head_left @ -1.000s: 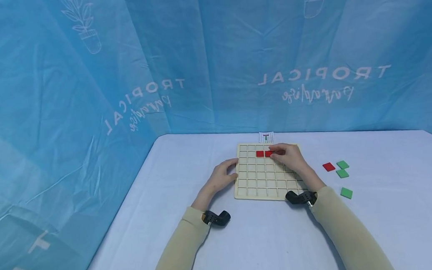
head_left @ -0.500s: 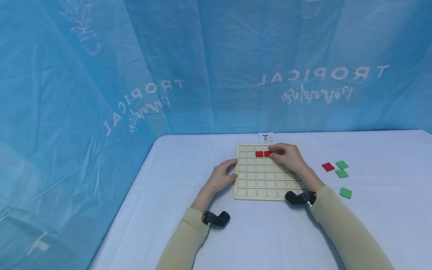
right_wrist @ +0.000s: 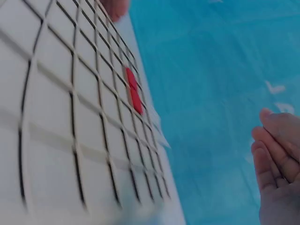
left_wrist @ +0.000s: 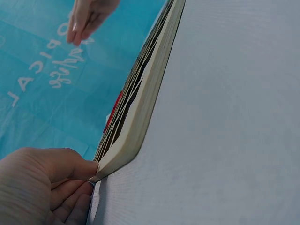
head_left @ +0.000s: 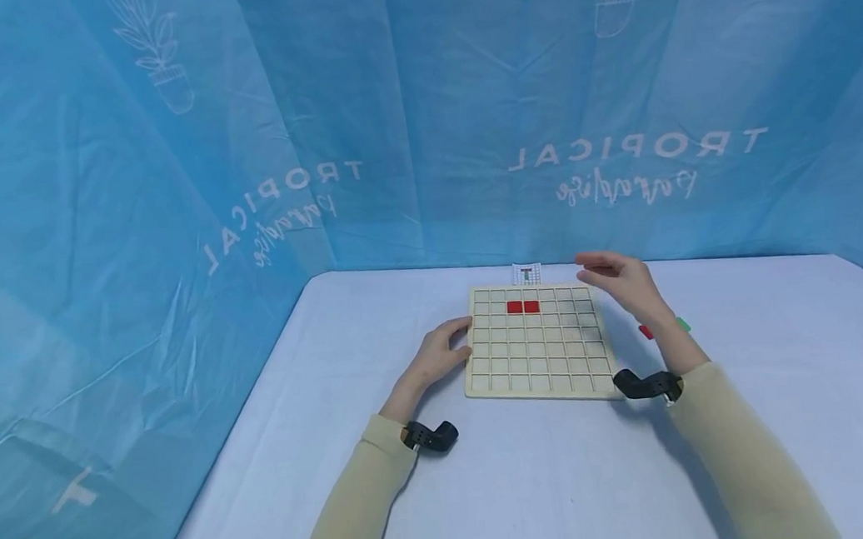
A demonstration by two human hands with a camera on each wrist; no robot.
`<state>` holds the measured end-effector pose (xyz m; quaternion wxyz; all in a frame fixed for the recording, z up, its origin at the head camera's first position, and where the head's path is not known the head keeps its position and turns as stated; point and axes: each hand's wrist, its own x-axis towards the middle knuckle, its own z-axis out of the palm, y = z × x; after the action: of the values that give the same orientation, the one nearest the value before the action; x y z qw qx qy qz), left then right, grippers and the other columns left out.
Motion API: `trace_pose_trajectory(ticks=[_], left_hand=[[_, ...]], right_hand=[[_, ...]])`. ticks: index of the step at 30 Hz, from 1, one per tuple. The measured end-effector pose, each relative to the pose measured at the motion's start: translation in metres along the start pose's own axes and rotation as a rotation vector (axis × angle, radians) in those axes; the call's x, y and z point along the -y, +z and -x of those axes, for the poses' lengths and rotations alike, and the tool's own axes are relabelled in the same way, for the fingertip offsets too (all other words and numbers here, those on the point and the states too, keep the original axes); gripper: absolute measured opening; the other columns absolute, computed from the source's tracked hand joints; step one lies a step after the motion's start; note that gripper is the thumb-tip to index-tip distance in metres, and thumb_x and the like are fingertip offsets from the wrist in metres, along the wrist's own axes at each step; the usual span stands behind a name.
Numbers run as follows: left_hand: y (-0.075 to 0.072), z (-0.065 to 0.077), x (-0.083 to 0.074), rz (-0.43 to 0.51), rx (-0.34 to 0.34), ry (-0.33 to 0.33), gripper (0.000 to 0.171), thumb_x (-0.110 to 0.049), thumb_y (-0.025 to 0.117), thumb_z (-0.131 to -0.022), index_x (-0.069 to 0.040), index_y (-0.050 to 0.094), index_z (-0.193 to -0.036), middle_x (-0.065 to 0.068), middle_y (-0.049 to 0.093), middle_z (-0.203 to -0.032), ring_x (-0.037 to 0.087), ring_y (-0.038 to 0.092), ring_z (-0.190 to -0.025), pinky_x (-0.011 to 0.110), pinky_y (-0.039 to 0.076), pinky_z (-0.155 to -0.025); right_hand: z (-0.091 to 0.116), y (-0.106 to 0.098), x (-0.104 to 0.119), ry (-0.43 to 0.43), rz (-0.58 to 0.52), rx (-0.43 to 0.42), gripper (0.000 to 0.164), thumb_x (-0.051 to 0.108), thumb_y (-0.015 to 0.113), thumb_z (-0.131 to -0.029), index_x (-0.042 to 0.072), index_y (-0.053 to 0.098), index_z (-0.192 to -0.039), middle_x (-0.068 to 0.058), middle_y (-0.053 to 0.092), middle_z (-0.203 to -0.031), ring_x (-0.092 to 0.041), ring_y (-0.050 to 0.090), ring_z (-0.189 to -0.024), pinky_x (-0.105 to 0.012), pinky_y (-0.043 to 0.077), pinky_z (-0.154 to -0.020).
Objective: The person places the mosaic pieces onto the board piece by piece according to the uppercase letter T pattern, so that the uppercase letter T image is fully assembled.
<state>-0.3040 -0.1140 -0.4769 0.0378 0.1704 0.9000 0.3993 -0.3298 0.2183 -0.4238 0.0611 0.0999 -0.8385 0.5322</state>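
A pale wooden grid board (head_left: pixel 535 348) lies on the table, with two red square tiles (head_left: pixel 523 306) side by side in its second row from the far edge. My left hand (head_left: pixel 436 354) rests at the board's left edge. In the left wrist view, its thumb and fingertips (left_wrist: pixel 89 168) meet that edge near the corner. My right hand (head_left: pixel 624 283) hovers off the board's far right corner. Its fingers (right_wrist: pixel 281 150) are lightly bent together, with no tile showing among them.
Behind the board lies a small white card (head_left: pixel 526 274) printed with a red-and-green T on a grid. A red tile (head_left: pixel 645 332) and a green tile (head_left: pixel 683 324) show beside the right forearm, which covers the spot where other green tiles lay. Blue curtains (head_left: pixel 467 133) border the table.
My right hand has let go of the second red tile, which stays in its cell, and has lifted away to the right. The left hand has kept its place at the board's edge.
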Motion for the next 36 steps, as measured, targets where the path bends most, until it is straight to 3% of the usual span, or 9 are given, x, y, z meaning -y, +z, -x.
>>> trace_pose_trajectory(ticks=[6, 11, 13, 15, 17, 23, 29, 33, 36], left_hand=[[0.0, 0.0, 0.001, -0.002, -0.003, 0.01, 0.054, -0.007, 0.06, -0.089, -0.004, 0.043, -0.141, 0.01, 0.045, -0.141, 0.022, 0.038, -0.132, 0.032, 0.031, -0.11], [-0.001, 0.001, 0.0, -0.001, -0.006, 0.006, 0.054, -0.007, 0.06, -0.089, -0.004, 0.043, -0.14, 0.01, 0.045, -0.141, 0.022, 0.037, -0.133, 0.033, 0.03, -0.11], [-0.001, 0.001, 0.0, -0.004, -0.006, 0.002, 0.054, -0.007, 0.06, -0.09, -0.004, 0.043, -0.141, 0.01, 0.045, -0.141, 0.022, 0.037, -0.133, 0.033, 0.031, -0.11], [-0.001, 0.001, 0.0, -0.005, -0.005, -0.003, 0.054, -0.007, 0.06, -0.09, -0.005, 0.043, -0.141, 0.009, 0.045, -0.142, 0.022, 0.037, -0.133, 0.032, 0.031, -0.11], [0.0, 0.001, 0.0, -0.004, -0.004, -0.005, 0.054, -0.007, 0.06, -0.09, -0.005, 0.043, -0.141, 0.009, 0.044, -0.142, 0.022, 0.037, -0.133, 0.032, 0.031, -0.11], [0.001, 0.0, 0.0, 0.0, -0.005, 0.002, 0.054, -0.007, 0.06, -0.089, -0.004, 0.043, -0.141, 0.01, 0.044, -0.142, 0.022, 0.036, -0.133, 0.033, 0.03, -0.11], [0.001, 0.0, 0.001, 0.003, -0.003, 0.004, 0.054, -0.007, 0.06, -0.089, -0.004, 0.043, -0.141, 0.01, 0.045, -0.142, 0.022, 0.036, -0.133, 0.032, 0.031, -0.11], [0.001, 0.0, 0.001, 0.006, -0.006, 0.004, 0.054, -0.006, 0.06, -0.089, -0.004, 0.043, -0.14, 0.01, 0.045, -0.141, 0.022, 0.037, -0.133, 0.032, 0.031, -0.109], [0.0, 0.001, 0.0, 0.011, -0.006, 0.006, 0.054, -0.006, 0.06, -0.089, -0.004, 0.043, -0.14, 0.01, 0.045, -0.141, 0.023, 0.037, -0.132, 0.033, 0.031, -0.109]], right_hand=[[0.023, -0.044, -0.005, 0.068, 0.072, -0.05, 0.063, 0.049, 0.062, -0.087, 0.011, 0.051, -0.136, -0.013, 0.052, -0.132, -0.027, 0.05, -0.118, -0.047, 0.043, -0.098], [0.041, -0.067, -0.019, 0.096, 0.16, -0.06, 0.063, 0.051, 0.058, -0.088, 0.012, 0.05, -0.137, -0.013, 0.052, -0.133, -0.02, 0.051, -0.114, -0.025, 0.047, -0.093], [0.047, -0.073, -0.025, 0.105, 0.17, -0.061, 0.063, 0.051, 0.057, -0.089, 0.012, 0.049, -0.138, -0.013, 0.052, -0.133, -0.019, 0.052, -0.113, -0.028, 0.047, -0.094], [0.052, -0.078, -0.034, 0.116, 0.16, -0.067, 0.063, 0.05, 0.057, -0.089, 0.012, 0.048, -0.138, -0.013, 0.051, -0.134, -0.02, 0.051, -0.114, -0.038, 0.045, -0.099], [0.055, -0.08, -0.042, 0.134, 0.147, -0.07, 0.064, 0.05, 0.058, -0.089, 0.012, 0.047, -0.139, -0.013, 0.05, -0.135, -0.021, 0.05, -0.116, -0.047, 0.042, -0.101], [0.062, -0.079, -0.062, 0.172, 0.133, -0.048, 0.061, 0.045, 0.061, -0.089, 0.012, 0.048, -0.139, -0.014, 0.05, -0.136, -0.019, 0.049, -0.118, -0.049, 0.04, -0.101], [0.068, -0.074, -0.076, 0.16, 0.125, 0.01, 0.058, 0.037, 0.06, -0.092, 0.005, 0.046, -0.139, -0.021, 0.047, -0.136, -0.034, 0.044, -0.122, -0.061, 0.033, -0.102], [0.069, -0.071, -0.086, 0.126, 0.161, 0.044, 0.054, 0.037, 0.058, -0.094, 0.004, 0.049, -0.136, -0.019, 0.049, -0.136, -0.034, 0.044, -0.123, -0.058, 0.036, -0.101], [0.07, -0.07, -0.091, 0.096, 0.189, 0.055, 0.05, 0.036, 0.057, -0.094, 0.005, 0.052, -0.134, -0.017, 0.051, -0.134, -0.021, 0.049, -0.12, -0.041, 0.043, -0.1]])
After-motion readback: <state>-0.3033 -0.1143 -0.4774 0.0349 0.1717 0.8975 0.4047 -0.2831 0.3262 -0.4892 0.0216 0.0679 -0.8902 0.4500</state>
